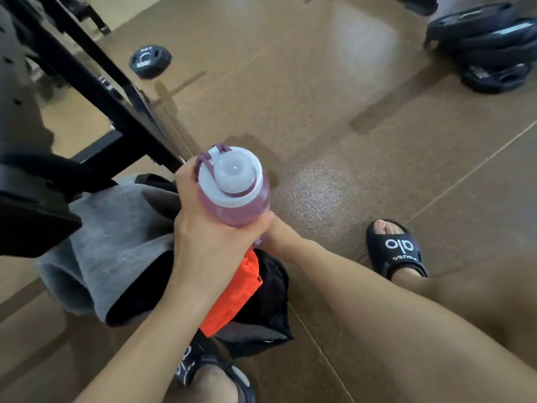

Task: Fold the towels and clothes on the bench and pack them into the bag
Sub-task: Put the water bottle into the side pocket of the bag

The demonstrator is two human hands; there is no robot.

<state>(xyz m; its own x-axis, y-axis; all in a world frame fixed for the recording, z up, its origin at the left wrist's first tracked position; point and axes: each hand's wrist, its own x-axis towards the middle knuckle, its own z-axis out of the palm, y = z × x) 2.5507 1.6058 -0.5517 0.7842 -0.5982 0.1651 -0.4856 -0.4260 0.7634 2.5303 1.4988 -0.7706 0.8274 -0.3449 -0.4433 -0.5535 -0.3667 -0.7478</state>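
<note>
A purple water bottle (pixel 232 187) with a white lid is held upright above the floor. My left hand (pixel 203 228) wraps around its side. My right hand (pixel 276 231) grips it from below, mostly hidden under the bottle. Beneath the hands sits a grey and black bag (pixel 116 228) on the floor, with orange cloth (pixel 235 292) and dark cloth (pixel 267 303) showing at its mouth. The black bench (pixel 35 199) stands at the left, its top out of view.
Black bench frame bars (pixel 110 91) run diagonally at the upper left. A weight plate (pixel 149 61) lies on the brown floor behind, and a stack of plates (pixel 488 45) at the upper right. My feet wear black slides (pixel 398 251).
</note>
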